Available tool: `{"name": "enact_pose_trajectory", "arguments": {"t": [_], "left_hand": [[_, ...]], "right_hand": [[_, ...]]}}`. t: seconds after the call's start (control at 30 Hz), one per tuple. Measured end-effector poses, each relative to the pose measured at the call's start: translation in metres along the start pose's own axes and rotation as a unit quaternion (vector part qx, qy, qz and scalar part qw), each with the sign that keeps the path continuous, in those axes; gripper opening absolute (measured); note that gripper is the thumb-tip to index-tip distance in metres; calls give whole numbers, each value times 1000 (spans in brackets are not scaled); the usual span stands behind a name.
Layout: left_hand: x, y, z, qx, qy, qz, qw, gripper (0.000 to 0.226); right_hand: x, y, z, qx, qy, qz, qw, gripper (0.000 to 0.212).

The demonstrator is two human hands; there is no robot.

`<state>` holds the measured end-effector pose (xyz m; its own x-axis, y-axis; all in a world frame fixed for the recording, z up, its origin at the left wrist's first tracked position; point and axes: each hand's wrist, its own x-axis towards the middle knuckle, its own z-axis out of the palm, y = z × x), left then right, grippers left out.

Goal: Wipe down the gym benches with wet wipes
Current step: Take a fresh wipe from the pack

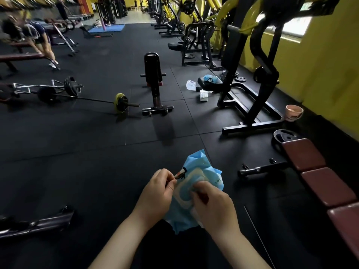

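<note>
- The left hand (157,188) and right hand (210,200) meet low in the view at 6 o'clock, both on a blue wipes pack (191,188) held above the black floor (97,152).
- The left hand's thumb and fingers pinch the pack's edge at its 9 o'clock side, fingers curled tight.
- The right hand's fingers curl over the pale flap in the middle of the pack and pinch it; its palm covers the pack's lower right corner.
- The pack is crumpled, one corner pointing up toward 12 o'clock.
- At 3 o'clock a bench (326,183) with maroon pads runs along the right edge; a weight plate (285,135) lies at its far end.
- At 8 o'clock a dark metal bar (37,223) lies on the floor.
- Farther, at 2 o'clock, a cup (294,112) sits by the yellow wall, just beside the base of a black machine frame (250,105).
- At 12 o'clock stands a small black upright bench (153,82); a barbell (81,97) with a yellow plate lies to its 9 o'clock.
- At 1 o'clock a second blue pack (210,78) rests on a machine's seat, with white packets (203,96) on the floor near it.
- Far off at 10 o'clock a blurred person (33,35) bends over a bench.
</note>
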<state>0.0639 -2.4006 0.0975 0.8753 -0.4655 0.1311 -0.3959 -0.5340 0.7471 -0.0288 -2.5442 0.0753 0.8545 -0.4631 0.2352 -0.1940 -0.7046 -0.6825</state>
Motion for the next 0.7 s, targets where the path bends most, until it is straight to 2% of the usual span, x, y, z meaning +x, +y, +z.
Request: {"name": "enact_pose_trajectory", "arguments": {"t": [0.23,0.4,0.53,0.6,0.7], "left_hand": [[-19,24,33,17,21,12,1000,17],[-29,29,47,21,15,-10,1000,24],[-31,34,49,46,25,-22,998,23],[-32,35,49,58,32,-28,997,22],[-33,37,48,57,40,-41,997,23]], "right_hand": [[-5,25,-21,6,-13,11,1000,6],[-6,35,-26,11,-38,7,999,5],[-5,41,-32,37,-66,-1,997,11],[-4,43,-36,76,-101,6,992,15],[-2,50,-42,202,-146,29,968,18]]}}
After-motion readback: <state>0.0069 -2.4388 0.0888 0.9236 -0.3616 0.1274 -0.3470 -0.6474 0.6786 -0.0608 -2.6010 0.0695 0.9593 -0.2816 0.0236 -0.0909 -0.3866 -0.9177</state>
